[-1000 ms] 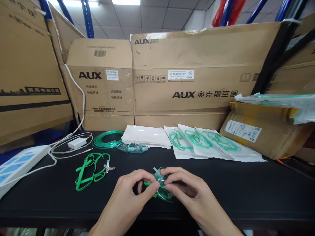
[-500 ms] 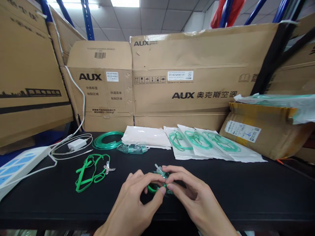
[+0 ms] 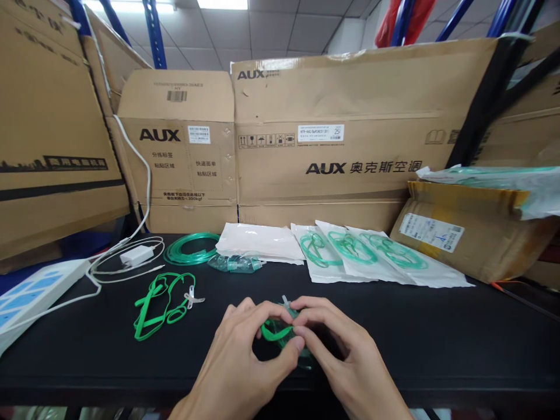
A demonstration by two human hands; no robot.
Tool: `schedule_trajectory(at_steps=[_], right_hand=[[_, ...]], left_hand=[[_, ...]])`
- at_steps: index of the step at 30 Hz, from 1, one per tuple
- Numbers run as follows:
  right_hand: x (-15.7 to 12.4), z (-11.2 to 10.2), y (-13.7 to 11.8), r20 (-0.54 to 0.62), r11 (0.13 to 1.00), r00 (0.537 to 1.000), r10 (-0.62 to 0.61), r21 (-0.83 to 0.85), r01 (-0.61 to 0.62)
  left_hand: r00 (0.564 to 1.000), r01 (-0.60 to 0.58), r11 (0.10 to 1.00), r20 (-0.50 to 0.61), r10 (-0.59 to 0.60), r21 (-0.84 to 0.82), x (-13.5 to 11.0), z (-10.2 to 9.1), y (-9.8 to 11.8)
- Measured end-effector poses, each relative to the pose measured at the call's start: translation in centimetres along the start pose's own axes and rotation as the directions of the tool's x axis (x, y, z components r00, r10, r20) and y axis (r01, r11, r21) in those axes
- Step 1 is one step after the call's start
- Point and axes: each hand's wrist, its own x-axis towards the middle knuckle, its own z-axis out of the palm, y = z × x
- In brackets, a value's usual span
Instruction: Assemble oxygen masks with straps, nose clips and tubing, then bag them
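Note:
Near the front of the black table, my left hand (image 3: pixel 256 344) and my right hand (image 3: pixel 343 344) meet around a see-through green oxygen mask (image 3: pixel 305 357). A flat green elastic strap (image 3: pixel 275 335) loops out beside the mask, within the curve of my left thumb and index finger. My right thumb and index finger pinch at the strap's end by the mask's edge. Past the fingertips a clear connector (image 3: pixel 286 301) pokes out. Much of the mask is hidden by the fingers, so I cannot tell whether the strap is fastened.
On the left lie loose green straps (image 3: pixel 164 306) with clear clips, a power strip (image 3: pixel 41 291) and a white adapter (image 3: pixel 136 255). Behind are coiled green tubing (image 3: pixel 188 249), a bagged green part (image 3: pixel 240 263), white pouches (image 3: pixel 262 240), tubing pouches (image 3: pixel 356 248) and a carton (image 3: pixel 472 233).
The mask has turned and dropped a little between my hands, with less of the connector showing. More of the green strap shows inside the left hand's curve.

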Motion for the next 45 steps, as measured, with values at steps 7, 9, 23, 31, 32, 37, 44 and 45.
schedule_trajectory(at_steps=[7, 9, 23, 31, 32, 37, 44, 45], right_hand=[[0.3, -1.4, -0.9, -0.025, 0.995, 0.999, -0.038, -0.093, 0.036], [0.5, -2.4, -1.3, -0.089, 0.994, 0.995, -0.036, -0.105, 0.027], [-0.3, -1.2, -3.1, -0.174, 0.991, 0.976, -0.130, -0.061, 0.121], [0.0, -0.4, -1.4, -0.045, 0.997, 0.998, 0.047, -0.062, -0.050], [0.1, -0.4, -1.2, -0.014, 0.993, 0.997, 0.078, -0.086, -0.079], [0.6, 0.0, -0.3, 0.101, 0.977, 0.975, 0.199, 0.063, -0.205], [1.8, -2.3, -0.9, 0.153, 0.855, 0.933, 0.327, 0.372, -0.360], [1.9, -2.7, -1.0, 0.131, 0.858, 0.935, 0.330, 0.372, -0.355]], left_hand=[[0.996, -0.038, 0.992, -0.080, 0.047, 0.120, 0.0, -0.1, 0.9], [0.994, -0.034, 0.990, -0.094, 0.047, 0.135, 0.1, -0.4, 0.7], [0.988, -0.085, 0.984, -0.117, 0.104, 0.158, 0.2, -0.5, 0.7], [0.993, 0.104, 0.974, -0.027, -0.112, -0.201, 0.9, -1.3, 0.1], [0.994, 0.105, 0.965, -0.009, -0.111, -0.241, 0.8, -1.3, 0.0], [0.999, 0.015, 0.960, 0.040, -0.004, -0.279, 0.4, -1.1, -0.6], [0.984, -0.139, 0.967, 0.080, 0.159, -0.214, -0.1, -1.4, -1.2], [0.981, -0.145, 0.966, 0.093, 0.168, -0.214, -0.1, -1.5, -1.2]])
